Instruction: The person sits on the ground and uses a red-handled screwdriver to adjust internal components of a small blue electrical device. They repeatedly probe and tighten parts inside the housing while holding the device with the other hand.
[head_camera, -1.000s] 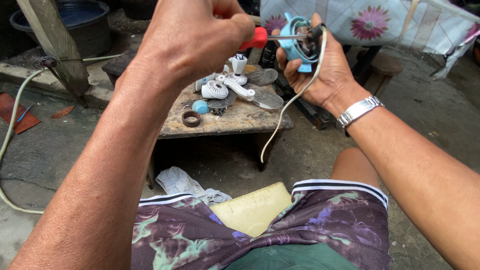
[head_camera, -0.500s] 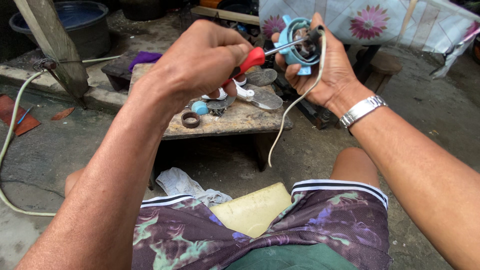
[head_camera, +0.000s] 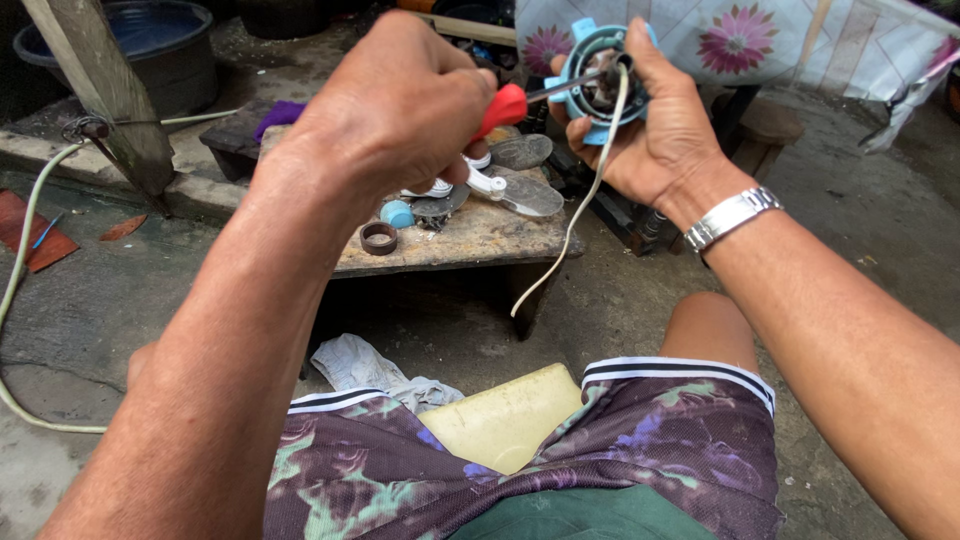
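My left hand (head_camera: 400, 110) grips a red-handled screwdriver (head_camera: 505, 105); its metal shaft reaches right into a light blue round motor housing (head_camera: 592, 80). My right hand (head_camera: 665, 125), a silver watch (head_camera: 730, 215) on its wrist, holds that housing from the right and behind. A white cord (head_camera: 570, 220) hangs from the housing down past the bench edge. Both hands are raised above a low wooden bench (head_camera: 480, 235).
On the bench lie white plastic parts (head_camera: 485, 183), a small blue cap (head_camera: 397, 213), a dark ring (head_camera: 379, 237) and grey discs (head_camera: 520, 152). A yellow slab (head_camera: 500, 420) and a rag (head_camera: 360, 365) lie on the concrete. A dark tub (head_camera: 150, 50) stands far left, floral cloth (head_camera: 780, 40) behind.
My left hand dropped and shifted right, bringing the screwdriver tip into the housing. The right hand tilted the housing slightly.
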